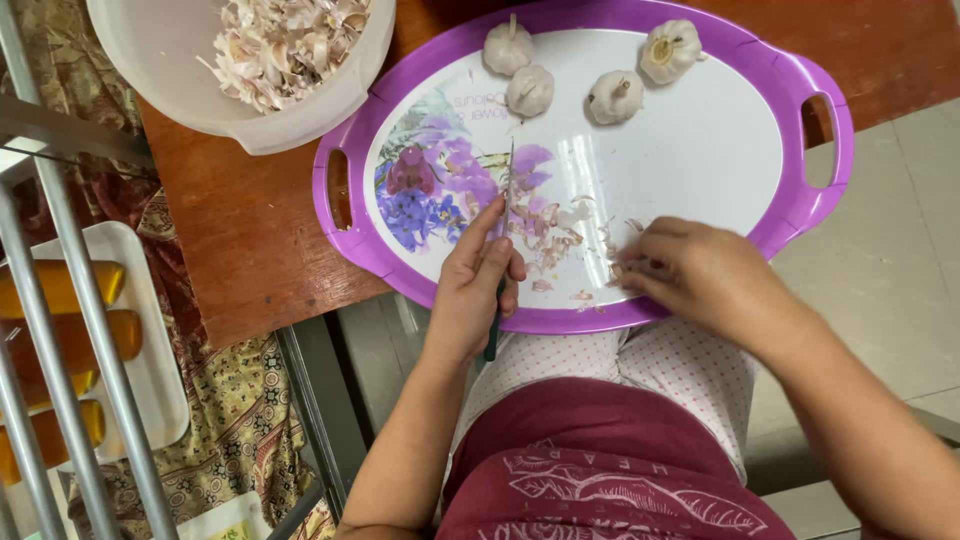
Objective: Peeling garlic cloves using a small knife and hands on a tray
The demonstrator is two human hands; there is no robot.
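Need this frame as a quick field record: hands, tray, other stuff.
left hand: grips a knife, blade pointing away over the tray, dark handle below the fist
right hand: fingers down on garlic peel scraps at the tray's near edge
tray: oval, purple rim, white centre with flower print, on a wooden table
garlic bulbs: four whole, at the tray's far side
bowl: white, holds garlic skins, far left

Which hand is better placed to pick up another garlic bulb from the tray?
Right. The right hand holds only peel scraps and lies nearer the garlic bulbs on the purple tray; the left hand holds the knife.
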